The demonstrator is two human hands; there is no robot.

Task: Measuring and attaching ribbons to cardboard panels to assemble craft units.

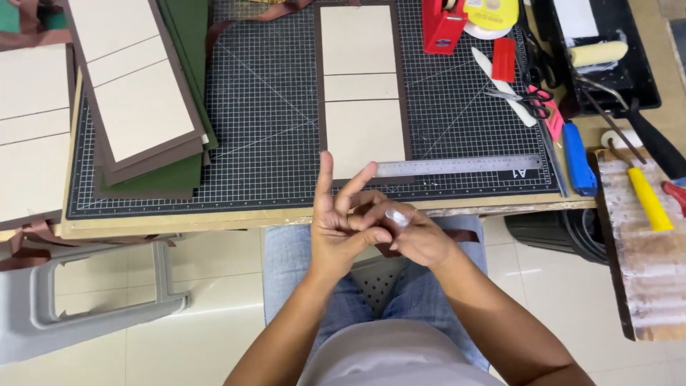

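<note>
My left hand [339, 218] is raised over my lap just in front of the table edge, with two fingers pointing up and apart. My right hand [414, 232] presses against it and pinches a small clear piece, like tape [397, 216], at the left fingers. Just beyond the hands, a brown cover sheet with three cream boards [362, 86] lies flat on the dark gridded cutting mat [271, 121]. A steel ruler [457, 166] lies across the near right of that cover.
A stack of brown, cream and green covers [139, 93] lies at the left of the mat. At the right are a red tape dispenser [443, 25], scissors [532, 100], a blue-handled knife [577, 157], a paint roller in a black tray [597, 53] and a yellow-handled tool [649, 196].
</note>
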